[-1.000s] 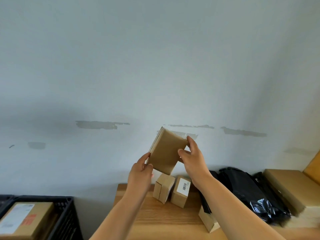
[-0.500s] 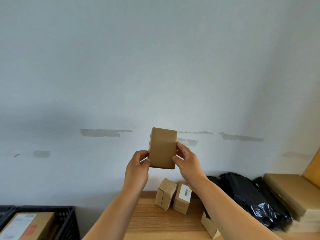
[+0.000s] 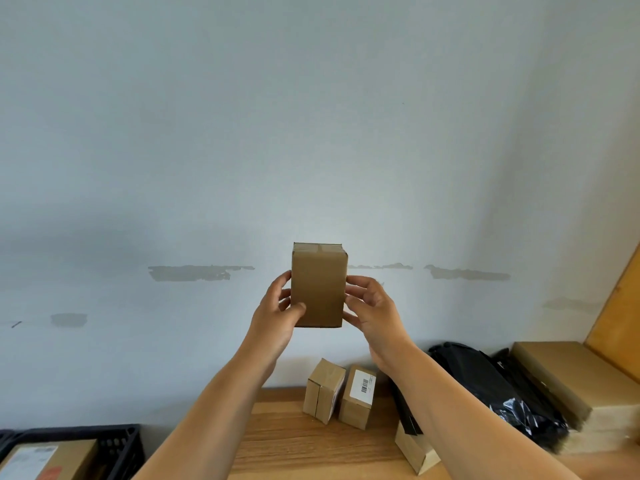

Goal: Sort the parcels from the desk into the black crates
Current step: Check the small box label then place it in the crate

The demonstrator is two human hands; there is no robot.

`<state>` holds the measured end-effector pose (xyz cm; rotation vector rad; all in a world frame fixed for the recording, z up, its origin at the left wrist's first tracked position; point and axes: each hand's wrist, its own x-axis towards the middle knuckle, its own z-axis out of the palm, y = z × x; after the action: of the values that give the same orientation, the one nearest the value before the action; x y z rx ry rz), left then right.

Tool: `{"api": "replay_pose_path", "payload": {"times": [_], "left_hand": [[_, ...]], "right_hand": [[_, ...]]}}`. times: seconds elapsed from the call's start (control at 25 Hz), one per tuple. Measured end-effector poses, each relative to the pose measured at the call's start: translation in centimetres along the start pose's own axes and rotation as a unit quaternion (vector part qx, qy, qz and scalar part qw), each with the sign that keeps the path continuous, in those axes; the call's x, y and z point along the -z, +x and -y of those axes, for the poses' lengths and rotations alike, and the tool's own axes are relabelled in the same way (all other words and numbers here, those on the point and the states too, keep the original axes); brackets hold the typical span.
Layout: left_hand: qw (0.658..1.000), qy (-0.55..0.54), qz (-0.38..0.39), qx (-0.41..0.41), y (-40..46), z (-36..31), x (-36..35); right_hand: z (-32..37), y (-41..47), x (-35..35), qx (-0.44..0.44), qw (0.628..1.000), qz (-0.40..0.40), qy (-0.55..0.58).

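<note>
Head view: I hold the small parcel (image 3: 318, 285) upright (long axis vertical), my left hand (image 3: 277, 315) and right hand (image 3: 372, 311) gripping its sides. Below-left of my left hand sits the black crate (image 3: 121, 445), nearer that hand.

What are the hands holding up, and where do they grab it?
A small brown cardboard box, held upright. The left hand and right hand grip its two long sides, one each.

Open air up high, crowded desk below
You have free room before the wall; two small boxes (image 3: 339, 393), black bags (image 3: 491, 386) and stacked cartons (image 3: 568, 379) block the desk (image 3: 287, 441), and a parcel (image 3: 48, 459) fills the black crate (image 3: 121, 445)
</note>
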<state>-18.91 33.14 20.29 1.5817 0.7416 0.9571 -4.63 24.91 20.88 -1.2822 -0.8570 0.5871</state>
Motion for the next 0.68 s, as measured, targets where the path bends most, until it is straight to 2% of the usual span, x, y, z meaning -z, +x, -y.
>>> {"api": "replay_pose_path", "payload": {"times": [0.16, 0.36, 0.68], "left_hand": [[1.000, -0.019, 0.011, -0.008, 0.10, -0.03, -0.21], [0.996, -0.091, -0.021, 0.005, 0.40, 0.18, -0.24], [0.996, -0.086, -0.012, -0.005, 0.76, 0.71, -0.19]], "right_hand": [[-0.06, 0.17, -0.02, -0.040, 0.997, -0.019, 0.060], [-0.08, 0.19, 0.13, -0.029, 0.995, -0.015, 0.095], [-0.41, 0.56, -0.13, -0.036, 0.991, -0.010, 0.130]]}}
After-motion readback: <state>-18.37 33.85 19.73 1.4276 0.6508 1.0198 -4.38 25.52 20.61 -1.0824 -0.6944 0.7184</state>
